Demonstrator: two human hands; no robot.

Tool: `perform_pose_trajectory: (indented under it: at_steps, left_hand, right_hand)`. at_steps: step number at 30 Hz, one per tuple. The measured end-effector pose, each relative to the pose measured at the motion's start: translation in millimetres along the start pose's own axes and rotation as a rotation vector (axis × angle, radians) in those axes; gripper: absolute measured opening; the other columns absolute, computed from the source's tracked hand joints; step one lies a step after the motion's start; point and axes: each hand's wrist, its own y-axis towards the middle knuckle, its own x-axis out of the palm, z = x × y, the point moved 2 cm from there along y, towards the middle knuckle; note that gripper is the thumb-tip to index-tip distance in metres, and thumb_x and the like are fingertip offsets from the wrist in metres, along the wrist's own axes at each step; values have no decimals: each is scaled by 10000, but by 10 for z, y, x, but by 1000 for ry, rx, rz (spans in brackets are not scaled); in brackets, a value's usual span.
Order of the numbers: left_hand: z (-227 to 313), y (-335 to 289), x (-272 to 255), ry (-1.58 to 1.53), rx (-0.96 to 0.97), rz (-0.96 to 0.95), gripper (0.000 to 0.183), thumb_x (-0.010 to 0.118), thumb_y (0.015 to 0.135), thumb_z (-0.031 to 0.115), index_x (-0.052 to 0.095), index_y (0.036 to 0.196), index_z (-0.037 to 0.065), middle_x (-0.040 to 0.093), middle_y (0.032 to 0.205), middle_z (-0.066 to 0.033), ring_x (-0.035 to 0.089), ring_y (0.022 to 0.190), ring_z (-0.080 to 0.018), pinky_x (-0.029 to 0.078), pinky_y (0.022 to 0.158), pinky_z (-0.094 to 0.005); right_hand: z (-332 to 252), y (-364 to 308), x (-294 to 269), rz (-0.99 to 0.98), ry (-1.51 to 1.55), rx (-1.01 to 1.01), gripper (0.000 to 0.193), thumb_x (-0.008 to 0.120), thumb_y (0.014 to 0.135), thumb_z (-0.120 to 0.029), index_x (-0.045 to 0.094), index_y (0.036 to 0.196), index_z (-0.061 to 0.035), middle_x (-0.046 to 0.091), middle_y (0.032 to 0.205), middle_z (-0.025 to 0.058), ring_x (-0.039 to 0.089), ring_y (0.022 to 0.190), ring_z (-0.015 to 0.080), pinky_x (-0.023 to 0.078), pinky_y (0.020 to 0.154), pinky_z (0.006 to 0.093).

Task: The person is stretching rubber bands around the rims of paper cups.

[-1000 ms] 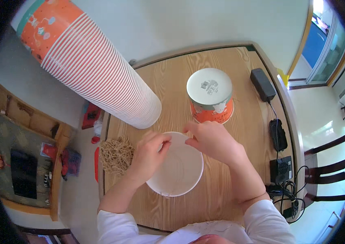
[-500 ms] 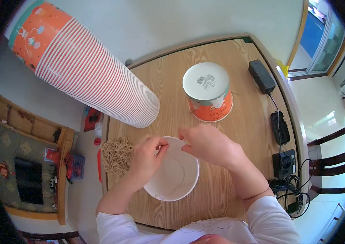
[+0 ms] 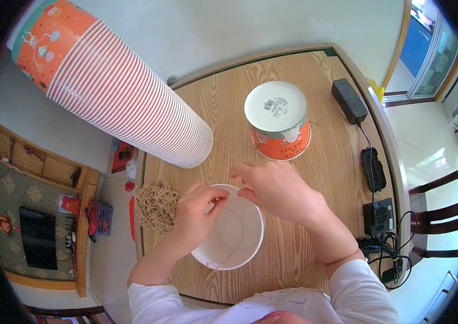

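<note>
A white-lined paper bucket (image 3: 226,243) stands mouth up on the table in front of me. A thin string (image 3: 243,229) loops down inside it, from the near rim up toward my left fingertips. My left hand (image 3: 199,213) pinches the string's upper end at the bucket's far left rim. My right hand (image 3: 280,191) is just over the far right rim, thumb and forefinger apart, with nothing visible between them. To the left of my left hand lies a pile of tan strings (image 3: 157,205). Beyond my right hand, an orange and green bucket (image 3: 282,141) sits upside down.
A tall leaning stack of nested orange buckets (image 3: 131,92) rises at the far left of the wooden table (image 3: 223,97). Along the right edge lie a black power adapter (image 3: 349,101), a black tray-like piece (image 3: 372,170), another black box (image 3: 378,217) and coiled cables (image 3: 391,251).
My right thumb and forefinger have spread farther apart, and that hand has shifted slightly left. My left hand keeps its pinch at almost the same place.
</note>
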Motion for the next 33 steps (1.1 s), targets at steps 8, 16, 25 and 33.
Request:
perform_pose_trajectory:
  at_steps: [8,16,25,33]
  left_hand:
    - [-4,-19,-43,-333,-221,23,135,734,746,1,645,844,27,652,800,-57,598,689,-139,494,662,-265]
    - [76,7,-49,144,81,6,108,723,712,11,640,777,37,584,771,-67,564,756,-228,470,660,-345]
    - [45,7,9,235,18,-13,139,718,698,39,588,745,29,498,874,-101,490,869,-277,425,749,-385]
    - [45,-6,50,248,58,-51,146,732,689,42,590,712,17,501,850,-107,507,844,-285,428,733,-391]
  right_hand:
    - [-54,11,10,10,42,-174,155,640,806,-136,605,935,-59,607,817,98,613,824,306,485,696,417]
    - [32,45,75,-28,-38,-94,137,613,837,-179,600,821,-44,619,781,126,612,763,333,475,658,433]
    - [142,44,146,-12,-141,47,184,600,845,-210,578,856,-28,632,757,160,631,782,348,494,655,452]
    - [135,64,146,-31,-130,64,198,605,840,-216,585,841,-19,637,730,169,638,728,357,495,631,457]
